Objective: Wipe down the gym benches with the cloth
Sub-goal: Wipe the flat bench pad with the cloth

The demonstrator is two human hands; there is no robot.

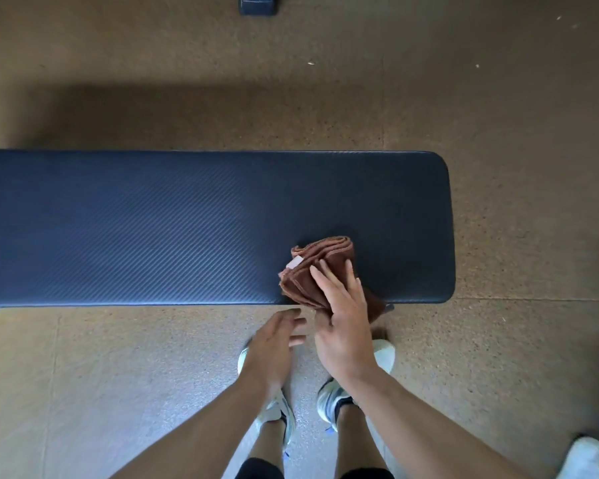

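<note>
A dark blue padded gym bench runs across the view from the left edge to its rounded right end. A folded brown cloth with a small pale label lies on the bench's near edge, toward the right end. My right hand rests on the cloth with straight fingers, pressing it to the pad; part of the cloth hangs over the edge under my palm. My left hand hovers just below the bench edge, fingers relaxed and pointing right, holding nothing.
Brown speckled floor surrounds the bench. A dark block-shaped object sits on the floor at the top. My white shoes stand below the bench. Another white shoe shows at the bottom right corner.
</note>
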